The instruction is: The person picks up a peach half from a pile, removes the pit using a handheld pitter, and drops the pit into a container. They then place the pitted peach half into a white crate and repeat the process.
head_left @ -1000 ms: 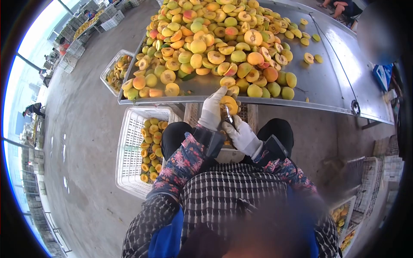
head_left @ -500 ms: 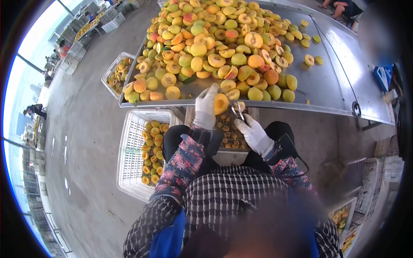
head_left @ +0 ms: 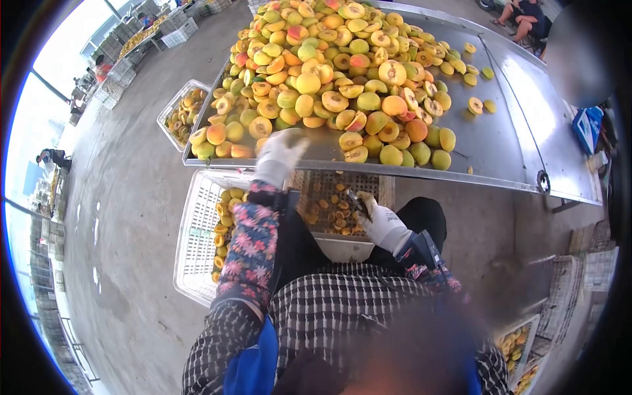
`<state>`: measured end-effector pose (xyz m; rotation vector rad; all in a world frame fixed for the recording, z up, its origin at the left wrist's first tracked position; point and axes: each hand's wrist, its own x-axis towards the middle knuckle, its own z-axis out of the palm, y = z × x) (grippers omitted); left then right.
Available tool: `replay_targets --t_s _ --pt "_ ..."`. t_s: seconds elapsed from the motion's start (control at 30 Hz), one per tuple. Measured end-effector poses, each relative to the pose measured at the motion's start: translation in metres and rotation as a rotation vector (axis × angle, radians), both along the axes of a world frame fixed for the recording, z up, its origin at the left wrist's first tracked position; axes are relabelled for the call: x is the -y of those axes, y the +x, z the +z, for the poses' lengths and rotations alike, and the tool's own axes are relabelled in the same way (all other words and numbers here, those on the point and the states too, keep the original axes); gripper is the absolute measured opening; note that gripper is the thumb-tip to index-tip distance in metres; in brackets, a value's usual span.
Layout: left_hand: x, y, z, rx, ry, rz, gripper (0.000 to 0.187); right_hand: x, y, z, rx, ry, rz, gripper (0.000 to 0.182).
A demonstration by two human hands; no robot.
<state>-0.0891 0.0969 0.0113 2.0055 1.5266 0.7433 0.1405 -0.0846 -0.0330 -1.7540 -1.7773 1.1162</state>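
My left hand (head_left: 281, 157), in a white glove, is over the near edge of the metal table (head_left: 316, 164), close to the heaped peaches (head_left: 308, 83); motion smears its fingers. Many of the peaches are halved, some with the stone showing. Lower and to the right, my gloved right hand (head_left: 384, 222) is closed around a slim metal pitting tool (head_left: 355, 199). The tool points up and left above a crate (head_left: 385, 191) under the table edge, where brown stones and small fruit pieces (head_left: 322, 204) lie.
A white plastic basket (head_left: 191, 247) with peach halves stands on the floor left of my legs. Another fruit-filled crate (head_left: 161, 118) is beside the table's left side. A blue-and-white packet (head_left: 587, 126) lies at the table's right end. Another person (head_left: 523, 20) sits beyond the table.
My left hand has moved left to the table edge, and the peach half it held no longer shows. My right hand has lowered slightly with the tool, away from the left.
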Motion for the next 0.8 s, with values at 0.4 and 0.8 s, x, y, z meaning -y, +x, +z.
replay_targets --t_s 0.4,0.8 --pt "-0.014 0.094 -0.034 0.092 -0.157 -0.044 0.081 0.013 0.011 -0.001 -0.037 0.067 -0.06 0.045" --pt "0.067 0.067 0.012 1.65 -0.546 -0.164 0.041 -0.035 -0.026 0.064 -0.166 0.6 -0.09 0.034"
